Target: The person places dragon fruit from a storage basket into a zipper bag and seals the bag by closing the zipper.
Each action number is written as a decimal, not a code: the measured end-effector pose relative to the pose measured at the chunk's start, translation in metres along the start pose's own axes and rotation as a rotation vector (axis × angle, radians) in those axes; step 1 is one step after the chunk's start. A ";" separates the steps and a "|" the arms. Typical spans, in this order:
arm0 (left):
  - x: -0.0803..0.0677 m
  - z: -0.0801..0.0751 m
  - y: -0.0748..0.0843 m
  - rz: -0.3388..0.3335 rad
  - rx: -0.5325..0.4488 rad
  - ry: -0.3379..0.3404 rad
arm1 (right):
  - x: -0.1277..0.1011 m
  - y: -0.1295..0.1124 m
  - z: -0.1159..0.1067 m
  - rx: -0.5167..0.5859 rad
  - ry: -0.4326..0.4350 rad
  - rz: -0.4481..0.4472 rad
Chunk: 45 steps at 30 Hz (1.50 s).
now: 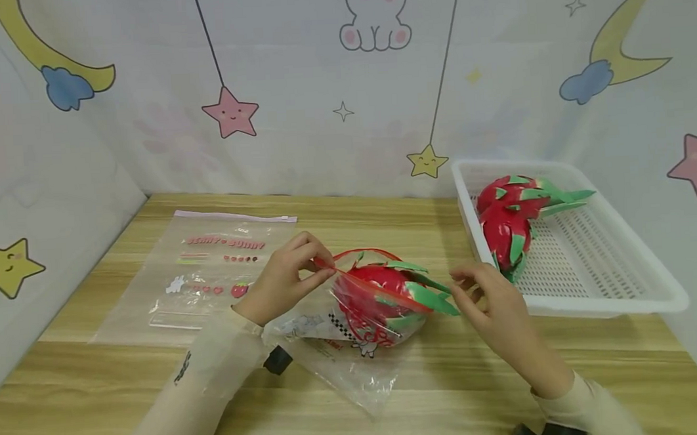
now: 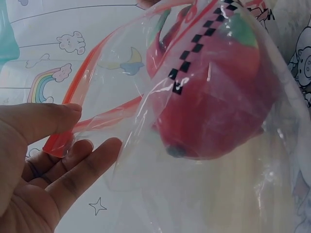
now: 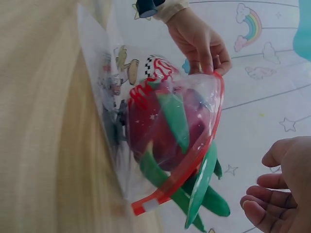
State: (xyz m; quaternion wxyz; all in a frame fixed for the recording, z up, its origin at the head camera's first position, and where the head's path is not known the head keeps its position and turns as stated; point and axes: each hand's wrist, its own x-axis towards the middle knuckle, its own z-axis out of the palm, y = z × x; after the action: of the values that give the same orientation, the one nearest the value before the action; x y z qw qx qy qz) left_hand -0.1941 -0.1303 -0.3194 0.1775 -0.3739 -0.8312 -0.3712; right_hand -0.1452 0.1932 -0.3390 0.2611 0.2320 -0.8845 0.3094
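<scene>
A clear zip bag (image 1: 365, 381) with a red zip edge (image 3: 217, 111) and printed figures is over the table. Inside it sits a red dragon fruit (image 2: 209, 107), its green leaves (image 3: 201, 184) sticking out through the mouth. My left hand (image 1: 289, 276) pinches one end of the red edge between thumb and fingers, and the mouth gapes. My right hand (image 1: 488, 295) is beside the leaf tips with fingers loosely bent. In the right wrist view that hand (image 3: 284, 187) holds nothing and is apart from the leaves. A pale slider (image 3: 150, 205) shows at the edge's other end.
A white basket (image 1: 602, 309) on the right holds more dragon fruit (image 1: 506, 232) at its left side. Another flat zip bag (image 1: 145, 287) with a lilac edge lies at the left, partly behind my left arm. A patterned cloth (image 1: 317, 68) rises behind the table.
</scene>
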 end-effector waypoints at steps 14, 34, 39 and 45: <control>0.000 0.000 0.000 -0.013 -0.013 -0.001 | -0.036 -0.001 0.005 0.000 -0.224 0.386; -0.002 0.000 -0.004 -0.013 -0.061 0.005 | -0.025 0.058 0.042 0.466 -0.423 0.452; -0.002 0.000 -0.005 -0.017 -0.073 -0.004 | -0.022 0.058 0.047 0.407 -0.340 0.340; -0.002 -0.003 -0.004 -0.001 -0.073 -0.005 | -0.022 0.059 0.050 0.366 -0.323 0.348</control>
State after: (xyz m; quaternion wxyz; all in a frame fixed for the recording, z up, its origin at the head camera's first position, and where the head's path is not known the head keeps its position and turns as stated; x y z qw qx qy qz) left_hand -0.1960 -0.1349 -0.3207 0.1615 -0.3805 -0.8179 -0.4003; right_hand -0.1784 0.2066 -0.4112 0.0141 0.1661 -0.8706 0.4629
